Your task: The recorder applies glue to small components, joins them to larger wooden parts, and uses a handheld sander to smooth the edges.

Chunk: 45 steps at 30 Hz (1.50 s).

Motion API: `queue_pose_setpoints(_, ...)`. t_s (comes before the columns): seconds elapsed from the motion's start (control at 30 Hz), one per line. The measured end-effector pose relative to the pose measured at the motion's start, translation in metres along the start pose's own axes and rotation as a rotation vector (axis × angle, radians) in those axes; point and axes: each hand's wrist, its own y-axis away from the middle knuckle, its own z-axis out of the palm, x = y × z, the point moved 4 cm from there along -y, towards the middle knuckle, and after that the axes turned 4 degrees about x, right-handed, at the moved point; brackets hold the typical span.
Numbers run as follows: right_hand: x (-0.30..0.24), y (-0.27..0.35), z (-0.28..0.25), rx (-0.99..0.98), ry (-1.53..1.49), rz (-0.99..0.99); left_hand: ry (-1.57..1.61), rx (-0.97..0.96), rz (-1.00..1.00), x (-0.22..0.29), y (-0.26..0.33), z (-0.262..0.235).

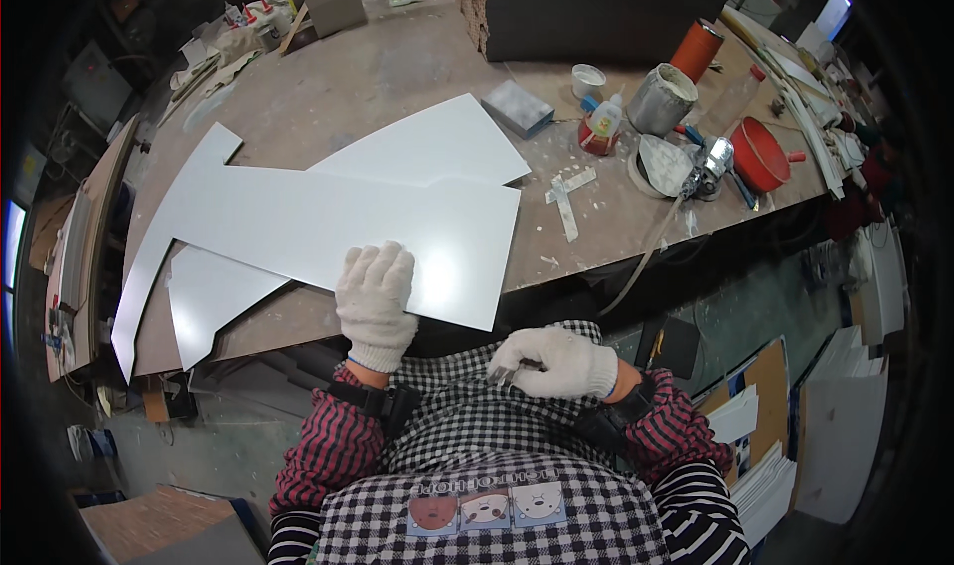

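My left hand [378, 302], in a white knit glove, lies on the near edge of a glossy white panel [298, 207]. Its fingers are stretched out flat on the surface. The panel has an angled arm at its left end. Beneath it is a second white panel [427, 133], showing behind and at the lower left. My right hand [556, 361], gloved too, is curled in front of the checked apron [497, 431], away from the panels. Between its fingertips shows a small greyish thing, too unclear to name.
On the worktable [328, 78] at the right are a grey sanding block [517, 108], a glue bottle [604, 118], a crusted can [663, 98], a red pan [760, 155] and a metal air tool [708, 167] with a hose. A large dark block [596, 13] stands behind.
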Motion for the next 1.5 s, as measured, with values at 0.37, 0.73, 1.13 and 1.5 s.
queue_pose_setpoints(0.37, 0.013, 0.003, -0.071, 0.671, -0.134, 0.200, 0.018, 0.013, -0.001, 0.000, -0.003, -0.001)
queue_pose_setpoints(0.73, 0.025, 0.004, -0.162, 1.090, 0.836, 0.277, -0.028, -0.057, -0.056, 0.004, -0.005, -0.006)
queue_pose_setpoints(1.13, 0.012, -0.052, -0.141, 0.719, 0.854, 0.630, 0.002, 0.000, -0.034, 0.003, -0.005, -0.005)
queue_pose_setpoints(1.5, 0.017, -0.042, -0.131, 0.815, 0.424, 0.459, 0.012, -0.005, -0.054, 0.003, -0.007, -0.007)
